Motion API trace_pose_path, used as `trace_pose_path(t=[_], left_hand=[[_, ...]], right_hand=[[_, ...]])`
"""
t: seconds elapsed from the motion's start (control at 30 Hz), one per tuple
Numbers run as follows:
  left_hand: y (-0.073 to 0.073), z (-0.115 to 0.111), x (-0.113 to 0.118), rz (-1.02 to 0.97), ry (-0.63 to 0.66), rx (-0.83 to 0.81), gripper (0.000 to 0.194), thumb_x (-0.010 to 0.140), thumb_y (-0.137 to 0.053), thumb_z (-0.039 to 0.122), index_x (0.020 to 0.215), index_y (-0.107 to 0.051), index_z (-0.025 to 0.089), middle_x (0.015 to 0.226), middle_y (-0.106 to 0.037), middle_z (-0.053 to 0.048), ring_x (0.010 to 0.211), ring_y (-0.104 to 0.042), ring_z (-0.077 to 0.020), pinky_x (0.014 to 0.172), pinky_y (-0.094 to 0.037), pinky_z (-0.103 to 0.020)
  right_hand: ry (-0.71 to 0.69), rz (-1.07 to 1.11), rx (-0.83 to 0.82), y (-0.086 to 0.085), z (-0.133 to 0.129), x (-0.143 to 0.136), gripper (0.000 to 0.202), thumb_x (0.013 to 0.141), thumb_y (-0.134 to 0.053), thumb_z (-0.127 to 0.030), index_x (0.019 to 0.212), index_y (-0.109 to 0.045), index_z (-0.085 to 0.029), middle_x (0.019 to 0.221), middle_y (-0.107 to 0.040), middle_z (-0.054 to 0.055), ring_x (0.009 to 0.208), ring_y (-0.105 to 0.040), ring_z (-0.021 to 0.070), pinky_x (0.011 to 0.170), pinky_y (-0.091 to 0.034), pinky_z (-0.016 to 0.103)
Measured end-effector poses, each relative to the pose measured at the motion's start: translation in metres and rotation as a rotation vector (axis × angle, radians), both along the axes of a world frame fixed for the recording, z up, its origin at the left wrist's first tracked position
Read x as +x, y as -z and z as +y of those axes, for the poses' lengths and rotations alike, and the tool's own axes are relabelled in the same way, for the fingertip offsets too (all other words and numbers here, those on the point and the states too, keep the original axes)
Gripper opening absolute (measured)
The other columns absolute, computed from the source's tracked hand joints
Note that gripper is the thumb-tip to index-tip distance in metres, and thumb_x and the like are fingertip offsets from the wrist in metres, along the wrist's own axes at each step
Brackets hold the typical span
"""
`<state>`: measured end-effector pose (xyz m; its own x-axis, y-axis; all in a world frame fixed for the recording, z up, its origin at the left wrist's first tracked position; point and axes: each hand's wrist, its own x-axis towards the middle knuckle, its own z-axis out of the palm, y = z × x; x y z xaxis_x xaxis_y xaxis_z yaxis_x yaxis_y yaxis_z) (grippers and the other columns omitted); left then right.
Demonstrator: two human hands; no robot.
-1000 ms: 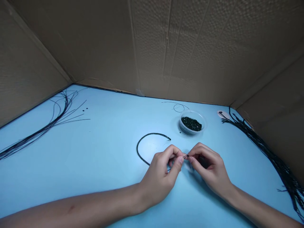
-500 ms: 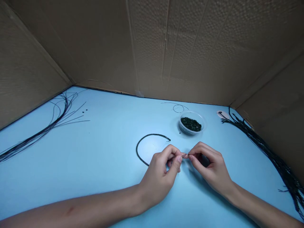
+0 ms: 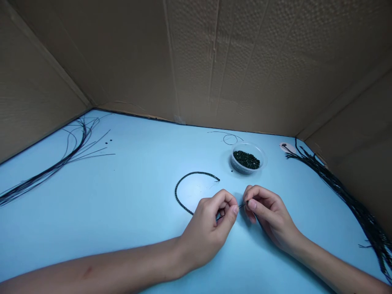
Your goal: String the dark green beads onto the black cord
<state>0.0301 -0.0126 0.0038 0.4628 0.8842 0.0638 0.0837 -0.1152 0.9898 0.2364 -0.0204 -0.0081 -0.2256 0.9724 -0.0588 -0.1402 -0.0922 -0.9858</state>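
My left hand (image 3: 214, 224) pinches a thin black cord (image 3: 241, 206) between thumb and forefinger. The cord's end pokes out towards my right hand (image 3: 271, 212), whose thumb and forefinger are closed on a small dark bead (image 3: 247, 201) at that end. A curved strand of dark beads (image 3: 177, 192) lies on the table and runs in under my left hand, where its near end is hidden. Just beyond my right hand stands a round clear plastic tub (image 3: 245, 169) holding many small dark green beads (image 3: 246, 159).
Loose black cords (image 3: 58, 165) lie in a bundle at the left. Finished-looking beaded strands (image 3: 343, 190) lie along the right side, by a pale round tag (image 3: 287, 147). A looped thin cord (image 3: 230, 139) rests behind the tub. Cardboard walls (image 3: 196, 65) enclose the blue table (image 3: 128, 228).
My right hand has turned and moved slightly down, and its other fingers have curled differently. The dark bead now shows at its fingertips. My left hand has shifted slightly to the right.
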Motion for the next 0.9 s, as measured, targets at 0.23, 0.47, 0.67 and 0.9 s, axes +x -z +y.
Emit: trace_pose_path(t=[0.23, 0.47, 0.67, 0.9], left_hand=[[0.0015, 0.0006, -0.0008, 0.008, 0.002, -0.003, 0.025, 0.107, -0.052, 0.036, 0.089, -0.056, 0.019, 0.066, -0.050, 0.004, 0.060, -0.044, -0.0116, 0.054, -0.032, -0.024], [0.0028, 0.0005, -0.0009, 0.016, 0.002, 0.003, 0.025, 0.107, -0.051, 0.036, 0.089, -0.056, 0.019, 0.067, -0.051, 0.004, 0.061, -0.045, -0.0117, 0.056, -0.032, -0.025], [0.0034, 0.0005, 0.0003, 0.023, -0.001, -0.004, 0.025, 0.106, -0.052, 0.035, 0.089, -0.057, 0.019, 0.068, -0.051, 0.004, 0.061, -0.043, -0.0117, 0.056, -0.031, -0.025], [0.0038, 0.0004, -0.0003, 0.030, -0.003, 0.009, 0.023, 0.107, -0.052, 0.033, 0.089, -0.058, 0.019, 0.069, -0.052, 0.004, 0.062, -0.045, -0.0116, 0.057, -0.033, -0.024]], right_hand=[[-0.020, -0.010, 0.014, 0.0025, -0.0002, 0.0008, 0.020, 0.100, -0.074, -0.038, 0.091, -0.070, -0.021, 0.082, -0.057, -0.001, 0.064, -0.051, 0.0137, 0.061, -0.037, 0.029], [-0.035, -0.025, 0.026, 0.0055, -0.0011, 0.0027, 0.017, 0.101, -0.072, -0.037, 0.094, -0.071, -0.021, 0.086, -0.058, 0.000, 0.065, -0.052, 0.0136, 0.061, -0.038, 0.029], [-0.023, -0.027, 0.034, 0.0063, -0.0009, 0.0018, 0.019, 0.099, -0.074, -0.038, 0.092, -0.071, -0.020, 0.084, -0.058, 0.000, 0.064, -0.052, 0.0139, 0.060, -0.039, 0.029], [-0.022, -0.037, 0.052, 0.0077, -0.0012, 0.0019, 0.017, 0.100, -0.073, -0.036, 0.093, -0.071, -0.021, 0.083, -0.058, -0.001, 0.065, -0.053, 0.0131, 0.060, -0.039, 0.028]])
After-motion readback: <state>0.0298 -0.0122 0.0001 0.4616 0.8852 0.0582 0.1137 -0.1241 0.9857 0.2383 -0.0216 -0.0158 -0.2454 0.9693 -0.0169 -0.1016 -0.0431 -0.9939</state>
